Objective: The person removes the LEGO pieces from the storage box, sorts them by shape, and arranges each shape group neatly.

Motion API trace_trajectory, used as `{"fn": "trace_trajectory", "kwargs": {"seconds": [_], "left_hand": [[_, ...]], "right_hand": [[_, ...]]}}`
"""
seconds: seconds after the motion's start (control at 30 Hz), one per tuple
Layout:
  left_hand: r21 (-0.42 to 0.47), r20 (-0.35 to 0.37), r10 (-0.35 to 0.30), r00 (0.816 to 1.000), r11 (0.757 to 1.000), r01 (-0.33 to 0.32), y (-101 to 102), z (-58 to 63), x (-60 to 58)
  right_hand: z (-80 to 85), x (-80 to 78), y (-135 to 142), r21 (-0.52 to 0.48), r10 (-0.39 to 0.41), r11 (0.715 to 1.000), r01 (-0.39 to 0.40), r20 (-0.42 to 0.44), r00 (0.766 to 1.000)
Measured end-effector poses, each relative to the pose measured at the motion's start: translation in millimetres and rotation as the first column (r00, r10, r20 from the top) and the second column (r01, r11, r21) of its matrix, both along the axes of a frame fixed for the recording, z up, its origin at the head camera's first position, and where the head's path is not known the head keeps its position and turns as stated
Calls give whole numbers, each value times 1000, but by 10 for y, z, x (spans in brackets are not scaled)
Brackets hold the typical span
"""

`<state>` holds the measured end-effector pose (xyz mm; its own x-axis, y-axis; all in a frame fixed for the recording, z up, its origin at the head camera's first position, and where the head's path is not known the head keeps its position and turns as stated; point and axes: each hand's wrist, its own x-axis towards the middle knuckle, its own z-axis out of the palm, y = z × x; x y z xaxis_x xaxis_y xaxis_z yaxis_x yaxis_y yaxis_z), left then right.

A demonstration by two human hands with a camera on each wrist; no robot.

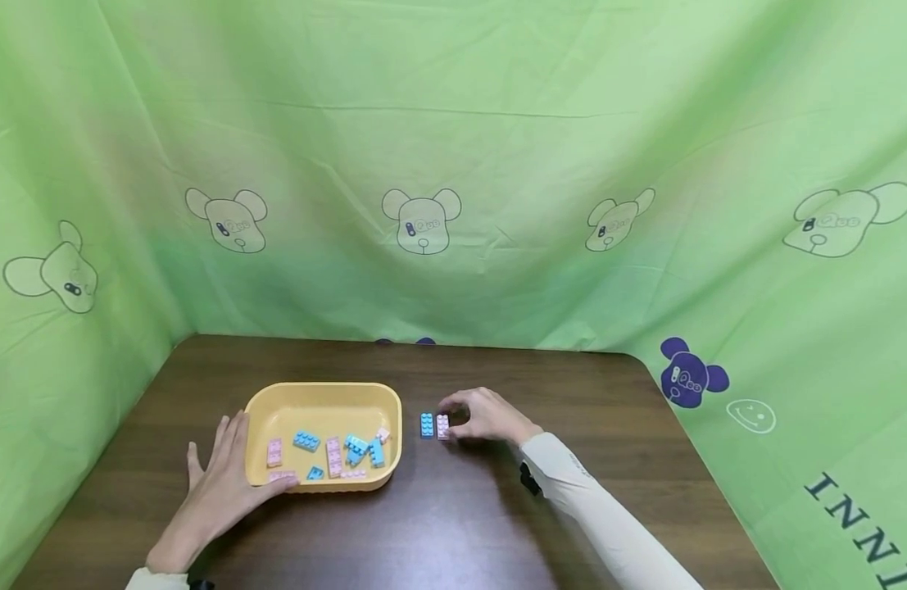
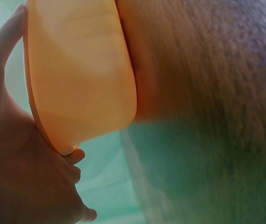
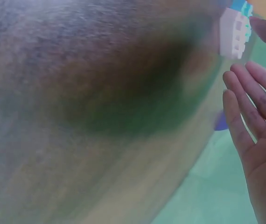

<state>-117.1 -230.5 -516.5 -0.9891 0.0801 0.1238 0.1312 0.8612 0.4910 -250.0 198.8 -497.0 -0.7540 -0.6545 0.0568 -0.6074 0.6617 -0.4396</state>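
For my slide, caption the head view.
Left hand against yellow tray of bricks, right hand at pink brick outside.

At upper left of the left wrist view, the top edge is cropping the tray (image 2: 81, 70); at right, the worktop (image 2: 207, 70) is blurring.

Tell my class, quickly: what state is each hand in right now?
Left hand: open, resting against the yellow bin.
Right hand: open, by the pink brick on the table; whether it touches cannot be told.
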Motion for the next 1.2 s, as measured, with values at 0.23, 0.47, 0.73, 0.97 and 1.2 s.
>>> {"fn": "trace_trajectory", "kwargs": {"seconds": [0.23, 0.47, 0.73, 0.97, 1.2], "left_hand": [[4, 4, 1, 1000, 1000, -1, 3, -2, 5], [11, -3, 3, 1000, 1000, -3, 8, -12, 5], [11, -13, 3, 1000, 1000, -3, -9, -21, 0], [0, -12, 4, 1000, 1000, -4, -5, 4, -3], [8, -1, 4, 1000, 1000, -4, 3, 13, 2]], "right_hand": [[156, 0, -98, -27, 3, 1000, -4, -37, 999], [295, 19, -291, -7, 61, 998, -62, -117, 991], [421, 42, -541, -31, 115, 992, -120, -122, 986], [523, 26, -835, -9, 201, 978, -206, -182, 963], [598, 31, -1171, 34, 262, 965, -260, -111, 959]]}}
